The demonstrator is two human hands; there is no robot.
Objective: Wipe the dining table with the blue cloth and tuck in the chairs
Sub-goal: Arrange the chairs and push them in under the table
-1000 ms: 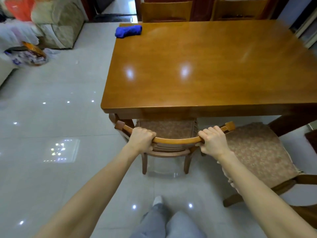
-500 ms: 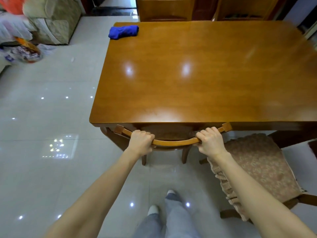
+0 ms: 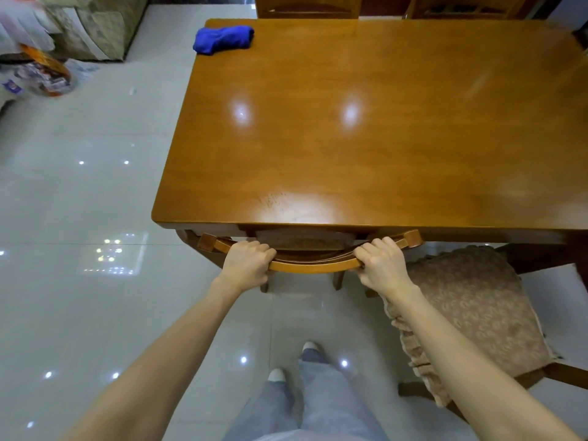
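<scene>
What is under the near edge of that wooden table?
A chair is pushed under the table; its curved top rail sticks out, gripped by the left hand and right hand. A strip of seat shows; the rest is hidden by the tabletop.

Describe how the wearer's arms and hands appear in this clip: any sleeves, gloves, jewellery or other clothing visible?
Both forearms are bare from the bottom frame edge to the wrists, so no sleeves show. The left hand and right hand wear no gloves, and no rings, watch or bracelet are visible. Below, light grey-blue trousers and white shoe tips are in view.
</scene>
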